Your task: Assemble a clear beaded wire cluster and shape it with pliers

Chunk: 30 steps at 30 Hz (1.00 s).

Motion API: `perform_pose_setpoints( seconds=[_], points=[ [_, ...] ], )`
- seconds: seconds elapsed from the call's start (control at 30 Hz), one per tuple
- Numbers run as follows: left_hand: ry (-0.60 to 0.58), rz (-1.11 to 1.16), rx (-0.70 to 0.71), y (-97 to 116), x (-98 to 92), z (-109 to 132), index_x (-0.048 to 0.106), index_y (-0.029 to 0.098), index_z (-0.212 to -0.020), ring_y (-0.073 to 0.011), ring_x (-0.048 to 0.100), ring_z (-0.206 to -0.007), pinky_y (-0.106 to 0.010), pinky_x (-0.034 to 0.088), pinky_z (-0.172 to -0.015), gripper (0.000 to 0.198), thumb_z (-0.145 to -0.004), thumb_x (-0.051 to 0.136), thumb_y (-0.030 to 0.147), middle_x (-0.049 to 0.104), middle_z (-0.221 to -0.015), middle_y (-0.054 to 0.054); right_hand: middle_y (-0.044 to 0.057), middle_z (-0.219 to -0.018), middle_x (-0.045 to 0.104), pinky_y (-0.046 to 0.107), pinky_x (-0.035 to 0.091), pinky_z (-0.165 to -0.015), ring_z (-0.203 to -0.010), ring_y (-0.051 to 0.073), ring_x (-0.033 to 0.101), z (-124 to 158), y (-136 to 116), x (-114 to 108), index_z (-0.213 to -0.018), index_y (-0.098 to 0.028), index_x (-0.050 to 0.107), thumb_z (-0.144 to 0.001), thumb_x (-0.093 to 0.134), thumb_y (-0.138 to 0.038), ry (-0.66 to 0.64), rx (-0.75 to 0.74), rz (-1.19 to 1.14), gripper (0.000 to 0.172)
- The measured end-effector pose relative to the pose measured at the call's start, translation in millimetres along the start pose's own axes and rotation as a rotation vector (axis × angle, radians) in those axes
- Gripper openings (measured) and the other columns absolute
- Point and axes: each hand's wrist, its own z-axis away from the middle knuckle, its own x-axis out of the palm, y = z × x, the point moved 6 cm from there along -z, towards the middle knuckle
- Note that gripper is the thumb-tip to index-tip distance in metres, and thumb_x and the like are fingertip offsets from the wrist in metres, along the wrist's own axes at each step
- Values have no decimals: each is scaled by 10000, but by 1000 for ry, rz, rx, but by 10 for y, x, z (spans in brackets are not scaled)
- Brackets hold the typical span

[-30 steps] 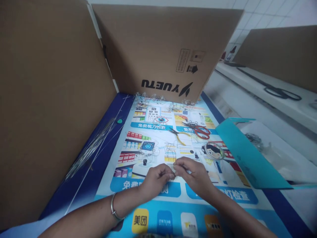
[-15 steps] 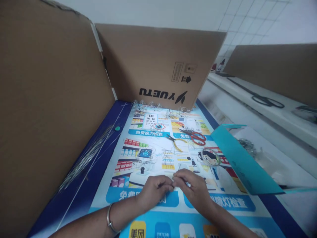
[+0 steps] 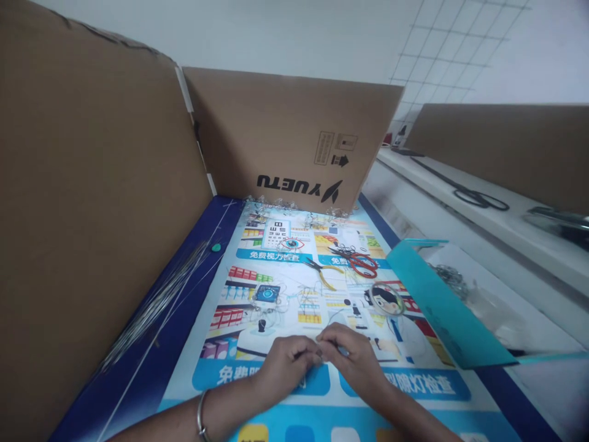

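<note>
My left hand [image 3: 288,362] and my right hand [image 3: 356,361] meet fingertip to fingertip low in the view, over a colourful printed poster [image 3: 276,288] that covers the table. Both hands are closed in a pinch on a tiny, thin item between them that is too small to name. A silver bangle [image 3: 200,416] sits on my left wrist. Ahead of the hands lie yellow-handled pliers [image 3: 322,273], red-handled scissors [image 3: 361,264] and a clear ring [image 3: 386,299], with loose clear bits [image 3: 271,304] and fine wires scattered on the poster.
Cardboard walls stand at the left [image 3: 92,215] and the back [image 3: 289,135]. A bundle of thin metal wires [image 3: 156,304] lies along the left wall. A teal sheet [image 3: 442,307] leans at the right over a white tray with metal pieces [image 3: 448,276]. Another bench runs beyond.
The camera has tilted up, so hands and poster sit lower in the picture. Both hands stay pinched together at the same spot on the poster.
</note>
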Motion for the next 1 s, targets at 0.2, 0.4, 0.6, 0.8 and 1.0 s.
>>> perform_pose_setpoints(
  seconds=[0.2,0.4,0.6,0.8,1.0],
  points=[
    [-1,-48,33,5,-3,16,701,168,-798,-145,643,-731,-200,468,-689,177,-798,530,121,719,-778,-10,7,-695,630,218,465,-591,-644,127,590,44,13,8,-742,-214,581,-856,511,-293,33,-25,8,156],
    [-20,-97,30,26,-48,-10,700,174,-789,-142,627,-724,-199,450,-692,153,-804,549,155,706,-757,-5,19,-727,643,236,478,-638,-691,138,604,59,13,15,-751,-218,596,-857,508,-254,25,-52,-7,142],
    [-36,-135,17,-11,-2,-5,686,166,-775,-118,586,-624,-181,427,-605,159,-823,534,169,670,-672,8,11,-711,638,225,472,-615,-668,128,599,93,-13,-17,-733,-218,579,-866,502,-233,4,-79,-4,154],
    [-66,-189,56,25,77,27,665,162,-744,-108,578,-629,-171,412,-604,172,-838,521,171,667,-687,11,10,-727,637,221,468,-633,-673,126,599,215,-25,-55,-769,-220,572,-859,515,-191,1,-127,29,110],
    [-102,-294,96,33,114,57,645,175,-792,-116,583,-694,-181,407,-658,148,-784,530,82,671,-756,12,9,-744,631,227,458,-657,-696,128,589,301,30,-42,-806,-225,557,-854,508,-165,9,-125,55,91]
  ],
)
